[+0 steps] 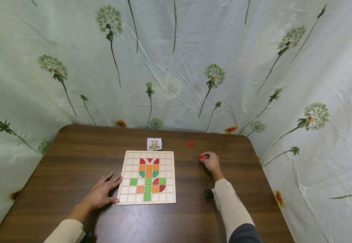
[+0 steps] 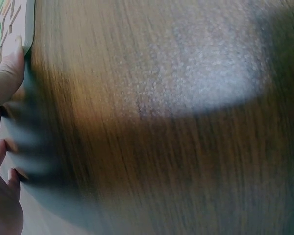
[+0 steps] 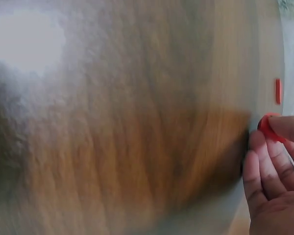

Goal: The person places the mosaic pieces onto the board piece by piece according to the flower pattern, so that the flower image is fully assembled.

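A square wooden grid board point(image 1: 131, 199) lies on the table, with red, orange and green flat pieces set in several of its cells. My left hand point(image 1: 101, 192) has its fingers spread along the board's left edge; in the left wrist view the thumb point(image 2: 10, 73) touches the board's corner point(image 2: 27, 29). Right of the board, my right hand point(image 1: 210, 161) pinches a small red piece point(image 3: 269, 128) between thumb and fingers. The fingers partly hide its shape. Another red piece point(image 1: 190, 143) lies on the table beyond that hand.
A small printed card point(image 1: 154, 144) showing a coloured grid pattern lies just behind the board. The brown wooden table point(image 1: 151, 224) ends at the back against a pale curtain point(image 1: 176, 67) printed with dandelions.
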{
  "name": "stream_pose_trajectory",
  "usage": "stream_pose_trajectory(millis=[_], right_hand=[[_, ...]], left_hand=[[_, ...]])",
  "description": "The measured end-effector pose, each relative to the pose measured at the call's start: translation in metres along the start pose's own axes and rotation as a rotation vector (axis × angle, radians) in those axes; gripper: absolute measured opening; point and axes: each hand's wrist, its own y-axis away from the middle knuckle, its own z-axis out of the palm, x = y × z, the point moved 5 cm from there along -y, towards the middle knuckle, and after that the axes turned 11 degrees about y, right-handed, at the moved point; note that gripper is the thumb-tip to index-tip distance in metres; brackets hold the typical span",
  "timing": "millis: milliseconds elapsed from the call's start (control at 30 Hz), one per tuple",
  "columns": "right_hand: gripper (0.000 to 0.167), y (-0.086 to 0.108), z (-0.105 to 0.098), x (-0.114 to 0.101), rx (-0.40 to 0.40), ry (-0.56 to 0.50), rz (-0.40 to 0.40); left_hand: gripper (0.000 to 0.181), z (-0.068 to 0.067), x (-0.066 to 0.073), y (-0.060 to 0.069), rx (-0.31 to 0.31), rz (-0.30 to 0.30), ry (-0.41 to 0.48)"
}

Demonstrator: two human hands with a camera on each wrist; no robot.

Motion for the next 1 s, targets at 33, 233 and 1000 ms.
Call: stream_pose_trajectory(millis=[33, 233, 1000], right_hand=[[0.012, 0.000, 0.002, -0.004, -0.011, -0.009, -0.018], [0.015, 0.003, 0.016, -0.022, -0.070, -0.060, -0.076], [0.018, 0.035, 0.067, -0.097, -0.334, -0.194, -0.292]], left_hand=[[0.094, 0.000, 0.000, 0.000, 0.003, 0.001, -0.002], [0.093, -0.001, 0.001, -0.001, 0.001, 0.013, -0.016], [0.092, -0.002, 0.002, 0.001, 0.015, 0.021, -0.013]])
